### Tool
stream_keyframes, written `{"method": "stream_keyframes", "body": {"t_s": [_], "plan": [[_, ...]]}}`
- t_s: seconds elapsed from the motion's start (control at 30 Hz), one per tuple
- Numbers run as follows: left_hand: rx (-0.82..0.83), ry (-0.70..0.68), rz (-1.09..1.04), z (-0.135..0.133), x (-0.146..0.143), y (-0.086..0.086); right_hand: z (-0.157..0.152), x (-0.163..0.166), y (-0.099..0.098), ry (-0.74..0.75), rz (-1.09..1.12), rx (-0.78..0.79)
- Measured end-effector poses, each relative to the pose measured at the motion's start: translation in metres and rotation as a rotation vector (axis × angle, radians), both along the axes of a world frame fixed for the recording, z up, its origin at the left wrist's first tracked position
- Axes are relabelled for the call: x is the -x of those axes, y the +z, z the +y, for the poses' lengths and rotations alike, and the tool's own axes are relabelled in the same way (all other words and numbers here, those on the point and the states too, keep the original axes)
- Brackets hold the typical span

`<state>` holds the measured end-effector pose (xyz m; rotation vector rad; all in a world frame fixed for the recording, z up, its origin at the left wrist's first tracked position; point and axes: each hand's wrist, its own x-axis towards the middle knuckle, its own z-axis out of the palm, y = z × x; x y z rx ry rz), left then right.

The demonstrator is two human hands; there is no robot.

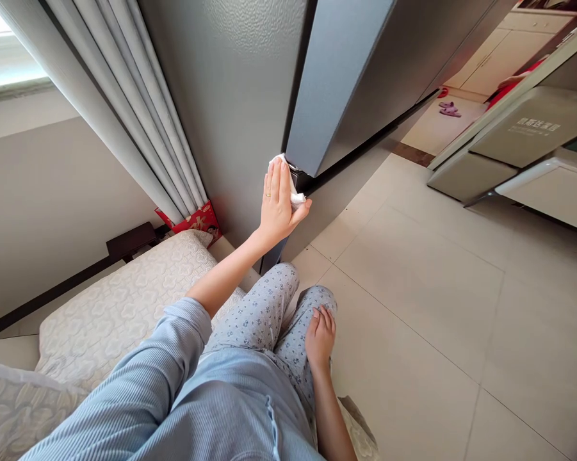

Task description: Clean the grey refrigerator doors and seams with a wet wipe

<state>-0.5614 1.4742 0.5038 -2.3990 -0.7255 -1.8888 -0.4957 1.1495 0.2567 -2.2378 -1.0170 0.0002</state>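
My left hand (278, 202), with a ring on one finger, is raised and shut on a crumpled white tissue (296, 199). It presses the tissue against the lower corner of a dark grey refrigerator door (339, 83), by a small dark metal hinge (298, 174). The textured grey side panel of the refrigerator (225, 83) rises to the left of my hand. My right hand (321, 336) rests low on my knee, on floral-print blue trousers (264, 314), and holds nothing.
Pale grey curtains (144, 121) hang left of the refrigerator, above a quilted cream cushion (125, 307) and a red packet (196, 222). Beige floor tiles (413, 288) spread right towards a beige plastic storage unit (523, 137). Purple slippers (449, 109) lie farther off.
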Motion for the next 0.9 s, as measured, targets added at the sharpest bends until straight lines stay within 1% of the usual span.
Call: {"method": "stream_keyframes", "body": {"t_s": [0.1,0.2,0.33,0.43,0.53,0.63,0.8,0.9], "plan": [[0.004,0.012,-0.017,-0.004,-0.001,-0.007,-0.001,0.001,0.001,0.004,-0.005,-0.008],[0.019,0.023,-0.011,-0.008,-0.001,-0.017,-0.001,0.001,0.001,0.003,-0.021,-0.008],[0.006,0.047,-0.005,-0.011,0.0,-0.036,0.0,0.001,0.002,0.009,-0.033,-0.008],[0.008,0.066,0.02,-0.012,0.002,-0.054,0.001,0.0,0.002,0.01,-0.053,-0.003],[0.056,0.067,0.083,-0.013,0.005,-0.077,0.001,0.0,0.002,0.008,-0.064,-0.008],[0.115,0.058,0.145,-0.013,0.008,-0.105,0.001,0.001,0.002,0.01,-0.063,-0.015],[0.103,0.091,0.157,-0.008,0.01,-0.157,0.001,0.0,0.001,0.002,-0.063,-0.012],[0.112,0.082,0.19,-0.005,0.012,-0.182,0.001,-0.001,-0.001,0.002,-0.077,-0.002]]}}
